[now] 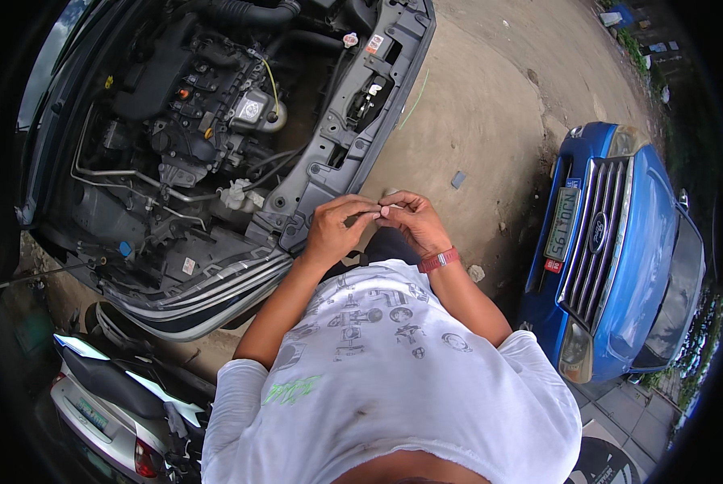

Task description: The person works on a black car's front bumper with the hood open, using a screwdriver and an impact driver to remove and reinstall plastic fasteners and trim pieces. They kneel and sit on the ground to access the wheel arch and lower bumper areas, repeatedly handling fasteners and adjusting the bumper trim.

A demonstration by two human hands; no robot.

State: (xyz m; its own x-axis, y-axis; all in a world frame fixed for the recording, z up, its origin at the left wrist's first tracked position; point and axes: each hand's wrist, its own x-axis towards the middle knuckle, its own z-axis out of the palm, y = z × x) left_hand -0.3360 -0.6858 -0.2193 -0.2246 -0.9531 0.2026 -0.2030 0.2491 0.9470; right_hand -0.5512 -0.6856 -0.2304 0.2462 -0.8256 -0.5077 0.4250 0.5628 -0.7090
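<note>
My left hand and my right hand meet in front of my chest, fingertips pinched together. Whatever they hold between them is too small to make out. A red band circles my right wrist. Just beyond my left hand runs the front crossmember of a car with its engine bay uncovered. Deeper in the bay sits the engine, with a yellow cable or rod curving over it. Neither hand touches the car.
A blue vehicle with a chrome grille stands to the right. At lower left are a motorcycle and a silver car. A small grey flat piece lies on the concrete ground ahead.
</note>
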